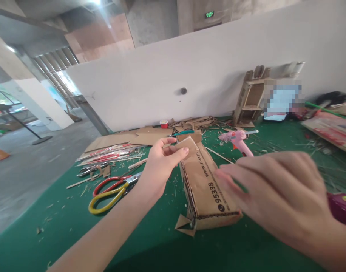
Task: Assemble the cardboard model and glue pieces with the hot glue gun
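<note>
A long cardboard box (203,181) with printed text lies on the green table, its near end towards me. My left hand (161,162) pinches a small flat cardboard piece (189,144) between thumb and fingers, over the far part of the box. My right hand (277,192), blurred, hovers over the right side of the box. Its thumb and index fingertips come together in a pinch; whether anything is between them is hidden by blur. Beyond it lies a pink glue gun (238,140) with a glue stick in its back.
Pliers (113,192) with red and yellow handles lie left of the box. Behind are sticks in plastic (113,154), cardboard scraps (153,135) and a red cup (164,124). A cardboard structure (251,98) stands against the white partition (150,83), beside a pixelated screen (284,100).
</note>
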A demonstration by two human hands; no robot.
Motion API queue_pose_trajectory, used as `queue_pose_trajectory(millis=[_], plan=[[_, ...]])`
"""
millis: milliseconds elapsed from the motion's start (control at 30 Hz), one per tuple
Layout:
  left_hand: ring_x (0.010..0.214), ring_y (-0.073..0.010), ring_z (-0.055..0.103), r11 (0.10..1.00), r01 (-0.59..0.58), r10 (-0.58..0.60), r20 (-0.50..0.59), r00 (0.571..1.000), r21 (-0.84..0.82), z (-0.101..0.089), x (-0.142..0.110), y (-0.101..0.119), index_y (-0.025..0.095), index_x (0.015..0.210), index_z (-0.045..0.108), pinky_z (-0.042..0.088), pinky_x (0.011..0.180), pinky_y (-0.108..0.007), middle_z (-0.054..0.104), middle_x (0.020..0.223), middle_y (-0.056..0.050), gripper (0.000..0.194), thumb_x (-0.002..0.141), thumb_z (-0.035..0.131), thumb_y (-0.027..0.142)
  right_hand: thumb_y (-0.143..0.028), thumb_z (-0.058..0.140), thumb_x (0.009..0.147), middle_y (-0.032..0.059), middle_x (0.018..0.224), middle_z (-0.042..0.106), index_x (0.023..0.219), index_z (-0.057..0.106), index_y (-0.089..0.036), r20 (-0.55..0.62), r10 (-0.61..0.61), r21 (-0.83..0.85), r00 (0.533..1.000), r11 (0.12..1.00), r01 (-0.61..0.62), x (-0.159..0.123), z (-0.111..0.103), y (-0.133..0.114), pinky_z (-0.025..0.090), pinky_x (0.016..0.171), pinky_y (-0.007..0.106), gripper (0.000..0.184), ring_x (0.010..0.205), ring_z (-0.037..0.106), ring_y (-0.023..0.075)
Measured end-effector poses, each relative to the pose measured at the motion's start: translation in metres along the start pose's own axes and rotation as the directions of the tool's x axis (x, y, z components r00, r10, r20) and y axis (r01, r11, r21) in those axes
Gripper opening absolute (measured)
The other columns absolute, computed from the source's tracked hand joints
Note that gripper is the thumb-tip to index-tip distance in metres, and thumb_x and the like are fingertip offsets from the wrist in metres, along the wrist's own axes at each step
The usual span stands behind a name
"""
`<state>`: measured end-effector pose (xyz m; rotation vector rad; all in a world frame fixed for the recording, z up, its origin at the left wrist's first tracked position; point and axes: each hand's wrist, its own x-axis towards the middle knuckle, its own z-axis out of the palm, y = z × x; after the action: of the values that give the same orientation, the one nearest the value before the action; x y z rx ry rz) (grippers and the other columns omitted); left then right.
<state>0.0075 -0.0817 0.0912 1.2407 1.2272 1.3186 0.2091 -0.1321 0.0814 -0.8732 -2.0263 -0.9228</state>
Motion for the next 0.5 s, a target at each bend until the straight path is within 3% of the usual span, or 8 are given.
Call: queue_pose_trajectory(millis=[133, 333, 500], plan=[[0.077, -0.0179, 0.065, 0.992, 0.102, -0.096, 0.081, 0.992, -0.072, 0.007, -0.012, 0.003, 0.019, 0.105, 0.051, 0.050, 0.061, -0.029, 0.066, 0.090, -0.008, 0.039, 0.072, 0.072, 0.024, -0.013, 0.064, 0.079, 0.0023, 0.078, 0.068, 0.088, 0.067, -0.023, 0.014, -0.132, -0.029, 0.991, 0.991, 0.132, 0.012, 0.008, -0.018, 0.034, 0.057, 0.035, 0.013, 0.069, 0.054, 0.0192], [0.081, -0.0174, 0.064, 0.980, 0.154, -0.147, 0.068, 0.987, -0.123, 0.007, -0.016, 0.011, 0.018, 0.111, 0.048, 0.049, 0.067, -0.029, 0.065, 0.093, -0.008, 0.046, 0.072, 0.072, 0.023, -0.008, 0.056, 0.085, 0.0023, 0.064, 0.064, 0.080, 0.068, -0.019, -0.027, -0.136, -0.067, 0.990, 0.989, 0.134, 0.029, 0.023, -0.023, 0.029, 0.053, 0.034, 0.017, 0.063, 0.050, 0.0175], [0.077, -0.0155, 0.062, 0.944, 0.223, -0.209, 0.081, 0.975, -0.244, 0.006, -0.011, 0.006, 0.019, 0.111, 0.045, 0.045, 0.062, -0.027, 0.064, 0.087, -0.005, 0.050, 0.070, 0.072, 0.022, -0.010, 0.057, 0.084, 0.0024, 0.067, 0.065, 0.076, 0.067, -0.020, 0.005, -0.130, -0.131, 0.992, 0.983, 0.129, 0.030, 0.029, -0.023, 0.028, 0.054, 0.035, 0.017, 0.062, 0.045, 0.0179]])
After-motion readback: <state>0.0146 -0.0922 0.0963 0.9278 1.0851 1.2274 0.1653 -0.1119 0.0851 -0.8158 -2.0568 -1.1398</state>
